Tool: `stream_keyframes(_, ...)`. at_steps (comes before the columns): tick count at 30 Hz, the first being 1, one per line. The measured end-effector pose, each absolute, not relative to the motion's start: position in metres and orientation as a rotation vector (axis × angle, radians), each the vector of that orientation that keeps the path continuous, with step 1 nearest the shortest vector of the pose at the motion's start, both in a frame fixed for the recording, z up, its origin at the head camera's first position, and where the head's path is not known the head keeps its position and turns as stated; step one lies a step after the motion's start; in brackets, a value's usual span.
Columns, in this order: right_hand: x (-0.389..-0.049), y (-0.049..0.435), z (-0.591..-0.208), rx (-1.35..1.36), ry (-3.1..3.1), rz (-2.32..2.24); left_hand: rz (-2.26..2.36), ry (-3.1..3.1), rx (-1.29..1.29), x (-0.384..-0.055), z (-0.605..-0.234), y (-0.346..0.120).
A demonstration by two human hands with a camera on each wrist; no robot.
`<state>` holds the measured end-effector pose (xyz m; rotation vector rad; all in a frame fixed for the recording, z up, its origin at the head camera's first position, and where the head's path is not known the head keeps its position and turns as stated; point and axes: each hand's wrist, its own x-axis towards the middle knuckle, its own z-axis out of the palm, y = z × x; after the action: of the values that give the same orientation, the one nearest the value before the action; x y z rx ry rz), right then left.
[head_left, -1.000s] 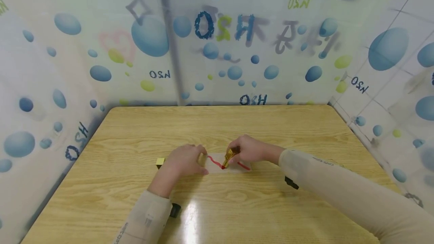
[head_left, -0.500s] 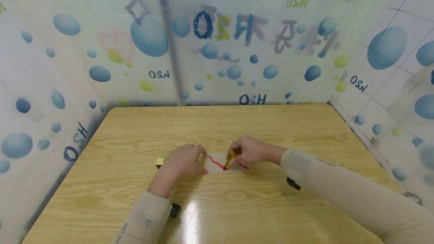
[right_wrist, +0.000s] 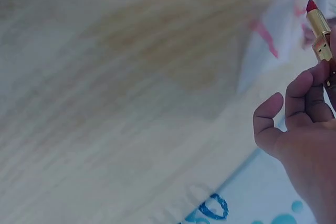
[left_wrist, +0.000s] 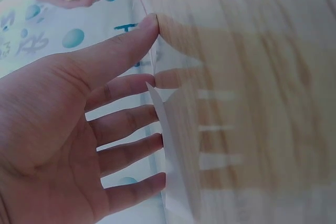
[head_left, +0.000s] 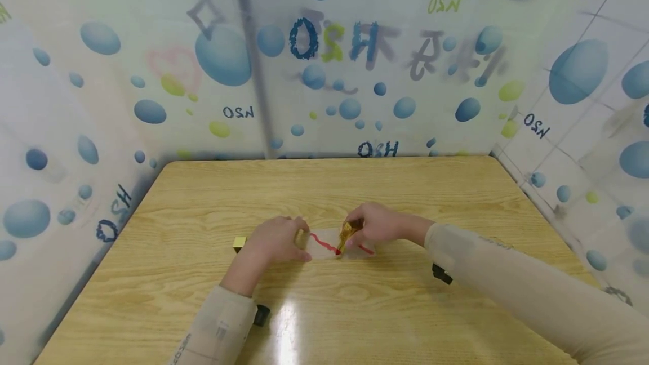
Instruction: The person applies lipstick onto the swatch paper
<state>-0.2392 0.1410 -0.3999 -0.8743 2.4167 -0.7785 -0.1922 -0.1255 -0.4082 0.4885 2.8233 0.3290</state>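
Observation:
A slip of white paper lies mid-table with a red zigzag line on it. My right hand grips a gold lipstick, tilted, its red tip at the end of one stroke. In the right wrist view the bare red bullet of the lipstick shows beyond the fingers. My left hand rests at the paper's left end. The left wrist view shows the fingertips of that left hand spread along the edge of the paper, fingers fairly straight. The lipstick's lower part is hidden in my right hand.
Left of my left hand stands a small gold and black cap. The wooden table reaches back to a patterned curtain with blue and green drops. Dark wrist devices sit under both sleeves.
My right hand has slid slightly right with the lipstick, and the red stroke behind its tip has grown a little longer. My left hand has stayed put.

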Motion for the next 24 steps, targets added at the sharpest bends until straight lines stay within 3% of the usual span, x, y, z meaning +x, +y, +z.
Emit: stream_keyframes(24,-0.247,0.157,-0.374,-0.869,2.461,-0.87,0.367,2.824,0.496,-0.19,-0.401,-0.133)
